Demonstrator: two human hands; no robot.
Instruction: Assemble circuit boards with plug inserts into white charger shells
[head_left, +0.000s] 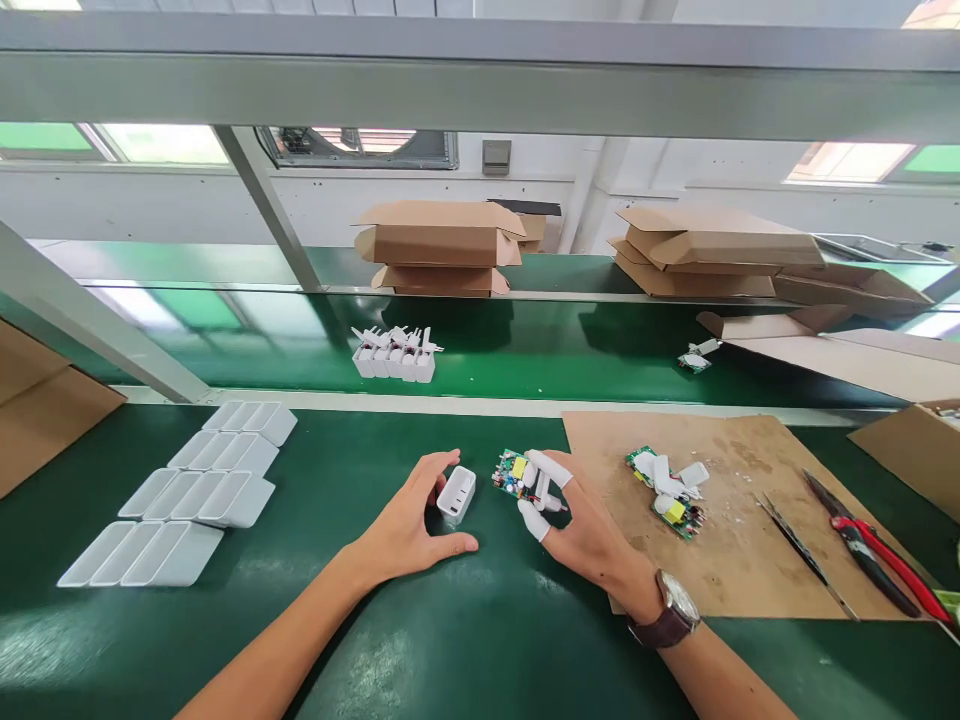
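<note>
My left hand curls around a small white charger casing that rests on the green bench, thumb and fingers on either side of it. My right hand, with white finger cots on thumb and forefinger and a brown watch on the wrist, pinches a green circuit board with a yellow part, held just right of the casing.
Rows of white casing shells lie at the left. More circuit boards sit on a cardboard sheet, with tweezers and red-handled cutters. Assembled white plugs stand on the green conveyor. Cardboard boxes lie beyond.
</note>
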